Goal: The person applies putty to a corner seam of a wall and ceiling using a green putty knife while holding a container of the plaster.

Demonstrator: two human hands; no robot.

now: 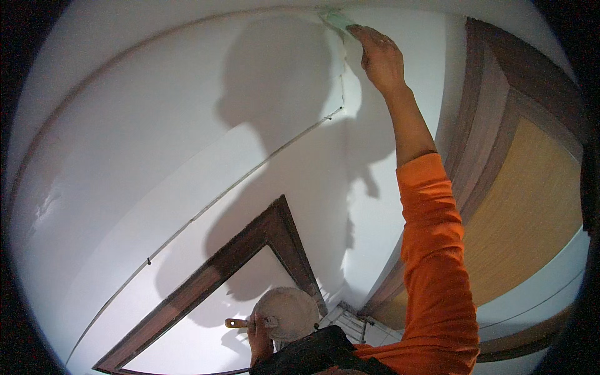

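Note:
My right hand (383,58), on a raised arm in an orange sleeve, holds a greenish translucent scraper or piece of sheet (338,19) against the top of the white wall, by the corner and ceiling edge. Low in the view, my left hand (260,340) grips a round container (287,313) filled with pale, plaster-like paste. A putty knife with a wooden handle (236,323) lies across that container's rim, held under the fingers of my left hand. Part of the left hand is hidden by dark clothing.
A thin cable or rail (240,180) runs slantwise along the white wall, with small nails. Below it is a dark wooden frame (206,272). At right stands a brown wooden frame with a tan panel (525,201). White slatted structure (349,323) shows near the bottom corner.

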